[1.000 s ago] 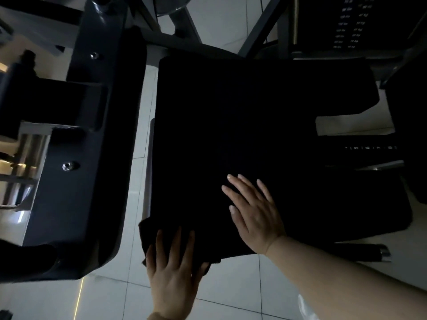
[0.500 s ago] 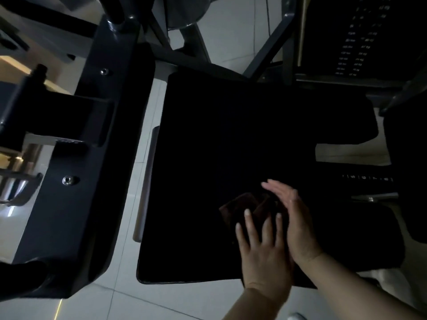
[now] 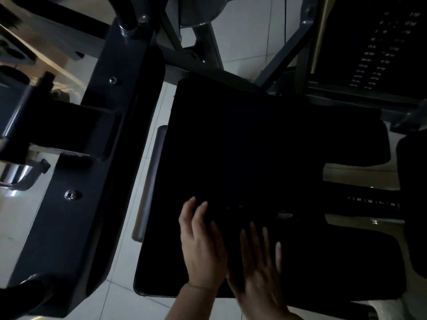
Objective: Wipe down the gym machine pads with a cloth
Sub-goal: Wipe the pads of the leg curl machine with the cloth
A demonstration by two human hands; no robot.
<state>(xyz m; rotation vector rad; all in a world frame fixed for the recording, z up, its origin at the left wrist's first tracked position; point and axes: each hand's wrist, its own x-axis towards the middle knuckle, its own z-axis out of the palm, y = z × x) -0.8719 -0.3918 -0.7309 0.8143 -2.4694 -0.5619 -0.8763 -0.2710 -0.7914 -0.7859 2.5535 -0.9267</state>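
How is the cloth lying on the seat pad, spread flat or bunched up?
Cannot tell. The dark cloth barely shows against the black seat pad, beyond the left hand and right hand.

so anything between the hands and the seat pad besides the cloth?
Nothing visible. Both the left hand and right hand lie flat on the dark cloth, which is barely distinguishable on the large black padded seat. The rest of the pad shows nothing else on it.

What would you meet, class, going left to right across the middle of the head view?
Grey machine frame → strip of tiled floor → grey bar → black seat pad → numbered adjustment scale.
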